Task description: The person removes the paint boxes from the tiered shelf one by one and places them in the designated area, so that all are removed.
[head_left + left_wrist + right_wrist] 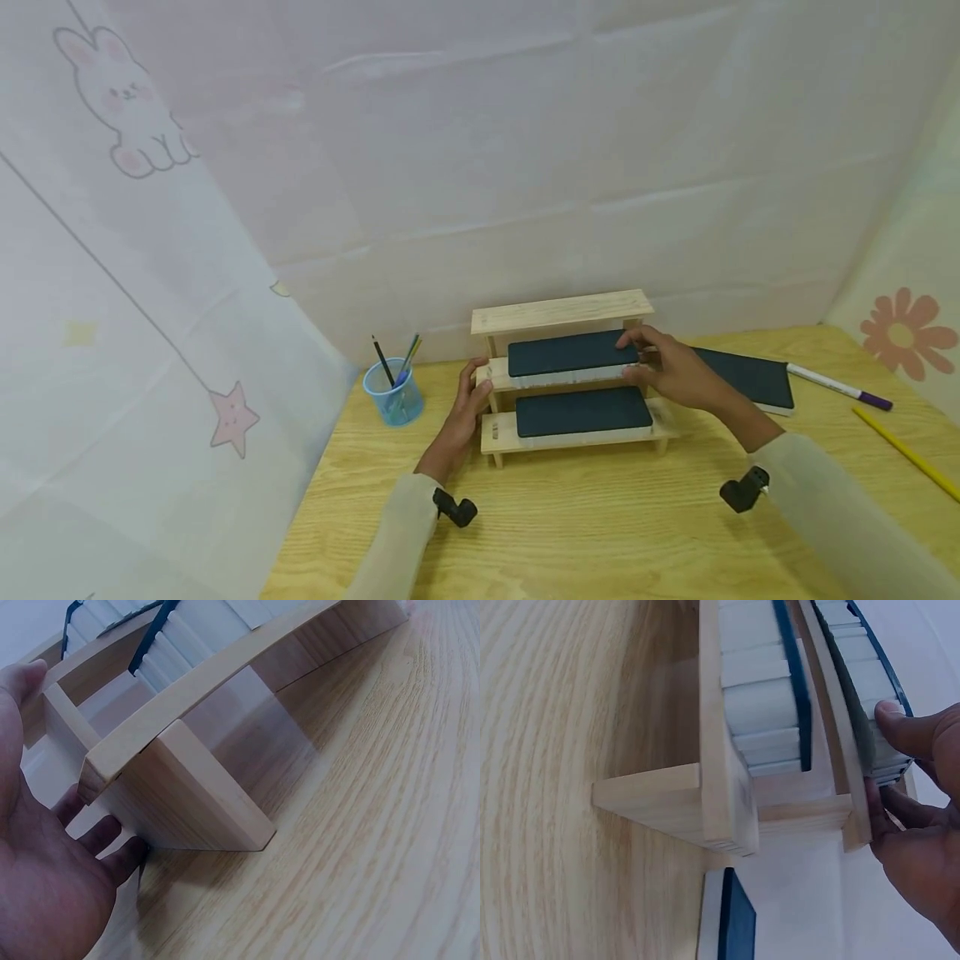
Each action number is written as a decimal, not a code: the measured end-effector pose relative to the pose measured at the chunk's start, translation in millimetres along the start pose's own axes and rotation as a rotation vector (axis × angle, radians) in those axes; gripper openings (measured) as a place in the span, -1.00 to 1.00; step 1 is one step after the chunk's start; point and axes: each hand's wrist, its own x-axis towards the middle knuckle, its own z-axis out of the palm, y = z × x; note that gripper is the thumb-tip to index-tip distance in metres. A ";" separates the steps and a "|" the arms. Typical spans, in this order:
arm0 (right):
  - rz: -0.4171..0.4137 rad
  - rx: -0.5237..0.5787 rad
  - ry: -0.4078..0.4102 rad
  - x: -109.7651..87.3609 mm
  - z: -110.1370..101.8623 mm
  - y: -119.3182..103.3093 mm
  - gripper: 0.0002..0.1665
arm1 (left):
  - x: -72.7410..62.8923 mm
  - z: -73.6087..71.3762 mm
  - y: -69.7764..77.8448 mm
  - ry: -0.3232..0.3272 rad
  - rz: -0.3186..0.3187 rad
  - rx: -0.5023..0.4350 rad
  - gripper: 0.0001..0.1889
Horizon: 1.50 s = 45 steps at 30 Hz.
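Note:
A three-step wooden rack [562, 312] stands on the table against the back wall. Its middle step bears a dark-blue-covered book [566, 353] with a thick white side; a similar book [585, 412] lies on the bottom step. My left hand [461, 415] holds the rack's left end at the middle step, thumb at the step's edge in the left wrist view and the other fingers beside the side board [180, 802]. With my right hand [678, 372] I pinch the right end of the upper book, thumb on its white front side in the right wrist view.
A blue mesh pen cup [395, 400] with several pencils and pens stands left of the rack. To the right lie another dark-blue-covered book [750, 377], a white marker [825, 381] with a purple cap, and a yellow pencil [911, 454]. Patterned cloth walls enclose the table [585, 525].

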 end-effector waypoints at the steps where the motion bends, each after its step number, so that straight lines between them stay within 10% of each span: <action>1: 0.007 0.002 0.008 -0.2 -0.8 -1.5 -0.56 | 0.4 -0.1 0.5 0.002 -0.001 0.000 -0.44; 20: 0.129 0.175 0.100 -9.7 -2.8 -8.7 -0.48 | 2.5 -2.8 6.2 -0.041 -0.045 0.012 -0.41; 45: 0.135 0.051 0.247 -49.5 -29.3 -5.1 -0.48 | 1.4 -1.5 -2.8 -0.007 -0.010 -0.018 -0.47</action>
